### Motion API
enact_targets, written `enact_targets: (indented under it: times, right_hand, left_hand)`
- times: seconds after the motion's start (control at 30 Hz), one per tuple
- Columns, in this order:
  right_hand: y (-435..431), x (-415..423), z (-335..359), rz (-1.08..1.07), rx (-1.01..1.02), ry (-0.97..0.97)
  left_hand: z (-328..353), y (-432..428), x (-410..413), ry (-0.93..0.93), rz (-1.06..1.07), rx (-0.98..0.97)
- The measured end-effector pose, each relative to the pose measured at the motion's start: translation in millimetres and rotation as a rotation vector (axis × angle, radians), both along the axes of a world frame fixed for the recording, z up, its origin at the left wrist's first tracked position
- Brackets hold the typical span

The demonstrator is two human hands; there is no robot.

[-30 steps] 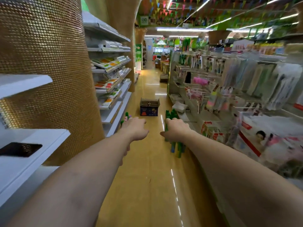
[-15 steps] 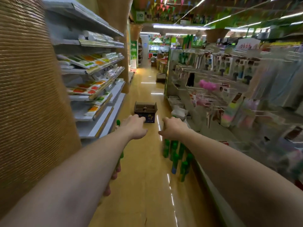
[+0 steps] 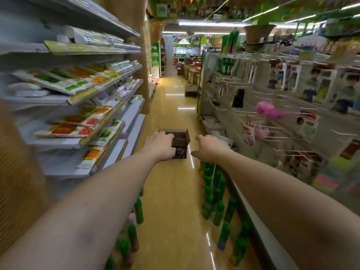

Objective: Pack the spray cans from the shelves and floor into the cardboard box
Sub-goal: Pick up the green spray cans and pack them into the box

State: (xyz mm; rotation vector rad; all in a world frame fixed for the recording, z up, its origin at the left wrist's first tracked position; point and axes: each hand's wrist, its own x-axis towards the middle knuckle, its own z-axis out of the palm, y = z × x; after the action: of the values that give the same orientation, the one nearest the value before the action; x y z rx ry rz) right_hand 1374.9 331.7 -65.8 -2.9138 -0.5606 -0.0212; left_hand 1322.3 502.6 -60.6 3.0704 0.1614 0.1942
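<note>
Ahead, left hand (image 3: 160,147) and right hand (image 3: 210,148) hover, grips loose, by open cardboard box (image 3: 181,142).

We see only the backs of the left hand (image 3: 160,147) and right hand (image 3: 209,149), so we cannot tell whether either holds anything. The left hand covers the near left corner of the cardboard box (image 3: 180,142); whether it touches the box, we cannot say. The left forearm hides some of the green spray cans (image 3: 138,211), and the bottom edge cuts off the lowest. The shelf goods (image 3: 81,88) and hanging packets (image 3: 288,78) are smeared and their labels unreadable
</note>
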Motion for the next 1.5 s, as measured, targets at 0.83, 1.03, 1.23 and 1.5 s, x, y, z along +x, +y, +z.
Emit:
enact_targets:
  times: [0.83,1.03,1.23,1.5]
  right_hand:
    - [257,667,-23,0.042,0.030,0.039]
    - [318,814,-9,-0.030,0.022,0.035]
    - [357,942,-14,-0.040,0.006,0.062]
    - [401,1104,-31,-0.004,-0.021,0.051]
  left_hand:
    - [-23,251,669,0.011,0.061,0.018]
    - [-9,320,824,0.044,0.033,-0.026]
    - [-10,351,953,0.084,0.017,0.013]
    - [-22,392,1106,0.066,0.024,0.032]
